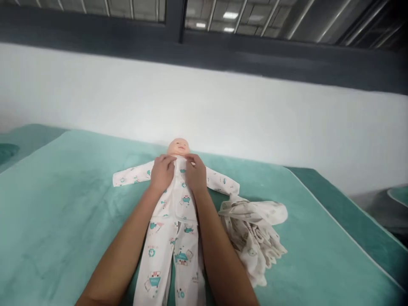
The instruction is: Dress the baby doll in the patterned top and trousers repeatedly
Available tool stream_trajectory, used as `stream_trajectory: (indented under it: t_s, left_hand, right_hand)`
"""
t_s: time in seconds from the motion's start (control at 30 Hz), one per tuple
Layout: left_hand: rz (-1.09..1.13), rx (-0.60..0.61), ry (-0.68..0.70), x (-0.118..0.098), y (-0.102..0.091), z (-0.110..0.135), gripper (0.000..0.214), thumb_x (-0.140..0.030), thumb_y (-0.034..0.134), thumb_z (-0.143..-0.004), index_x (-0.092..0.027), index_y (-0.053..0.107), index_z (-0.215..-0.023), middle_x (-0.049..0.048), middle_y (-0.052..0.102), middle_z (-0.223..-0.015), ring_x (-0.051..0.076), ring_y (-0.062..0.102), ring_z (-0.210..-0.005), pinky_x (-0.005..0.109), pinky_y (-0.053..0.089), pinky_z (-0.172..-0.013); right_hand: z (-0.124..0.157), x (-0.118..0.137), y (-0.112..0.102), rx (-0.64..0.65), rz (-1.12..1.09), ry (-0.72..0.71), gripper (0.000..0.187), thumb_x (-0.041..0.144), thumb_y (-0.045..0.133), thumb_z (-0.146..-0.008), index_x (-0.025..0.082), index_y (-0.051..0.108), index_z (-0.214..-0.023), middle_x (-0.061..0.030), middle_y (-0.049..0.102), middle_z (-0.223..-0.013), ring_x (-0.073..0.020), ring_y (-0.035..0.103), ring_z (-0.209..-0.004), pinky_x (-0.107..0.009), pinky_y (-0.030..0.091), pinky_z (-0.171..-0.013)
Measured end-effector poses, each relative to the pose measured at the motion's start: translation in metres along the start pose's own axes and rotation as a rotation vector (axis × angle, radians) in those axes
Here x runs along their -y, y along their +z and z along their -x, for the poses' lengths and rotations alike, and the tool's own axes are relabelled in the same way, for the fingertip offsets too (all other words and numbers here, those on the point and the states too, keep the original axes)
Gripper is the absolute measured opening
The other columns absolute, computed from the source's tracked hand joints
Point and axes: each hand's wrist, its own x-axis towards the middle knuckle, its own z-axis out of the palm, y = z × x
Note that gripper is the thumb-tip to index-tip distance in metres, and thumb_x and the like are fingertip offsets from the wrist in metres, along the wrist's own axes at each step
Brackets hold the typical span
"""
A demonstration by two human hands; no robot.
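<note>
A baby doll [178,145] lies on its back, its head close to the white wall. It is dressed in a white long-sleeved baby shirt [184,203] with teal prints, and matching baby trousers [155,259] stretch toward me. Both sleeves spread out to the sides. At the neckline, my left hand [162,172] is closed with bent fingers on the left side of the shirt's collar. My right hand [196,173] mirrors it on the right side, fingertips curled at the collar edge. The fabric under the fingertips is partly hidden.
A crumpled off-white patterned cloth [251,229] lies right of the doll, by the right sleeve's cuff. Beneath everything is a teal bed cover [79,221] with pale seams. The white wall [207,110] rises behind, below a dark-framed barred window [181,25].
</note>
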Motion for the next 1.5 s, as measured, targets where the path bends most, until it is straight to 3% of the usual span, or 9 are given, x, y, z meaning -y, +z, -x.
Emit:
stream_trajectory:
  t_s: [0.17, 0.53, 1.03, 1.2, 1.37, 1.5]
  left_hand:
    - [0.021, 0.040, -0.002, -0.002, -0.003, 0.001, 0.036, -0.016, 0.044, -0.095, -0.024, 0.074, -0.114, 0.0070, 0.066, -0.116, 0.025, 0.056, -0.113, 0.044, 0.046, -0.104]
    - [0.069, 0.017, -0.051, -0.005, -0.003, -0.001, 0.030, -0.018, 0.048, -0.094, -0.023, 0.076, -0.107, 0.0068, 0.067, -0.119, 0.026, 0.058, -0.116, 0.045, 0.044, -0.107]
    - [0.147, 0.006, -0.016, -0.006, -0.004, -0.002, 0.035, -0.014, 0.047, -0.093, -0.025, 0.074, -0.111, 0.0058, 0.068, -0.119, 0.023, 0.059, -0.117, 0.043, 0.044, -0.106]
    - [0.240, -0.094, -0.076, -0.011, -0.011, 0.003, 0.029, -0.006, 0.048, -0.084, -0.022, 0.070, -0.090, 0.0038, 0.069, -0.112, 0.021, 0.062, -0.110, 0.039, 0.048, -0.097]
    - [0.199, -0.065, -0.080, -0.019, -0.019, 0.012, 0.028, -0.006, 0.049, -0.082, -0.022, 0.069, -0.073, 0.0037, 0.071, -0.109, 0.023, 0.061, -0.109, 0.041, 0.047, -0.099]
    - [0.196, -0.071, -0.080, -0.019, -0.022, 0.023, 0.028, -0.005, 0.050, -0.081, -0.022, 0.069, -0.070, 0.0038, 0.072, -0.105, 0.022, 0.062, -0.107, 0.042, 0.046, -0.101]
  right_hand:
    - [0.001, 0.008, -0.005, 0.055, 0.013, -0.015, 0.025, 0.023, 0.048, -0.085, 0.023, 0.068, -0.100, -0.0058, 0.069, -0.108, -0.0229, 0.061, -0.104, -0.038, 0.047, -0.095]
    - [0.002, 0.016, -0.008, 0.119, 0.047, -0.010, 0.038, 0.015, 0.042, -0.087, 0.024, 0.068, -0.113, -0.0041, 0.071, -0.120, -0.0235, 0.055, -0.119, -0.041, 0.041, -0.106]
    - [0.001, 0.005, -0.005, -0.002, -0.017, -0.036, 0.040, 0.010, 0.043, -0.076, 0.023, 0.063, -0.108, -0.0053, 0.066, -0.105, -0.0232, 0.057, -0.104, -0.040, 0.046, -0.094]
    - [0.004, 0.013, -0.018, 0.004, -0.081, -0.214, 0.058, 0.002, 0.038, -0.067, 0.025, 0.065, -0.112, -0.0032, 0.069, -0.116, -0.0210, 0.058, -0.114, -0.037, 0.048, -0.095]
    - [0.009, 0.025, -0.027, 0.148, 0.003, -0.440, 0.067, -0.006, 0.035, -0.069, 0.028, 0.067, -0.118, 0.0008, 0.076, -0.096, -0.0206, 0.062, -0.105, -0.034, 0.051, -0.091]
    - [0.012, 0.027, -0.024, 0.178, 0.107, -0.507, 0.064, -0.009, 0.036, -0.070, 0.027, 0.071, -0.110, 0.0009, 0.075, -0.089, -0.0210, 0.060, -0.097, -0.033, 0.051, -0.088]
